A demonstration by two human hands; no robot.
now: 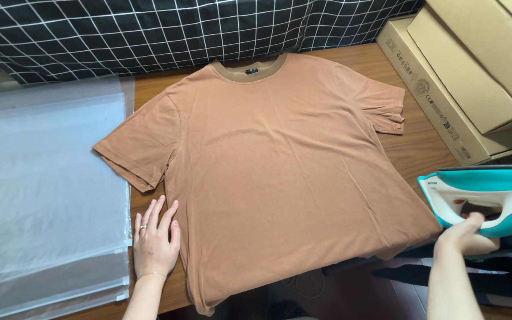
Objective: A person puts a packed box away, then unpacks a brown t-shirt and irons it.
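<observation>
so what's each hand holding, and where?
Right hand grips the iron by its handle. Left hand holds nothing, resting flat at the shirt's edge.

**Wooden table: surface contents**

Wooden table [413, 148], brown grain. Brown short-sleeved T-shirt [280, 172] spread flat at centre, hem overhanging the near edge. Stack of clear plastic bags [42, 195] at left, just beside the shirt's sleeve. Cardboard boxes [463, 77] at right rear. Left hand [155, 240] flat on the wood.

Bare forearms; left hand [155, 240] wears a ring and perhaps a thin bracelet.
</observation>
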